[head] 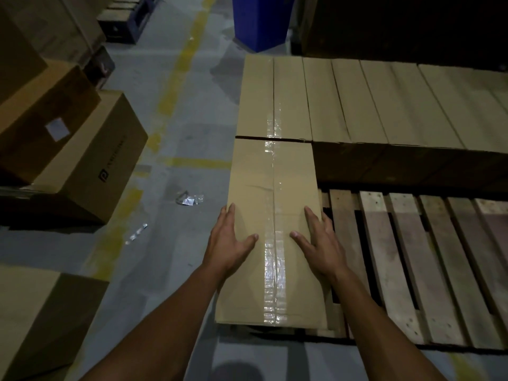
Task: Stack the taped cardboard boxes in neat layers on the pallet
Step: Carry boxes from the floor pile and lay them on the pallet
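Item: long flat brown cardboard box (270,229), clear tape down its centre seam. It lies lengthwise at the left end of the bare wooden slatted pallet (428,259), its far end butted against the back row.

Grip: left hand (231,243) flat on the box's left edge, fingers straight, thumb spread onto the top. Right hand (319,240) likewise on the right edge. Neither curls round anything; both press rather than hold.

Adjoining: back row of tan taped cardboard boxes (384,103), laid side by side at about the same height.

Beyond: grey concrete floor (170,149) with worn yellow lines, scraps of crumpled clear plastic (189,199), large brown cartons (77,149) at left, blue bin (261,20) behind.

Risks, as I judge them:
- The near end seems to reach the pallet's front edge; an overhang would tilt upper layers.
- An uneven push could skew the box and open a gap against the row.
- Plastic scraps underfoot could cause a slip.
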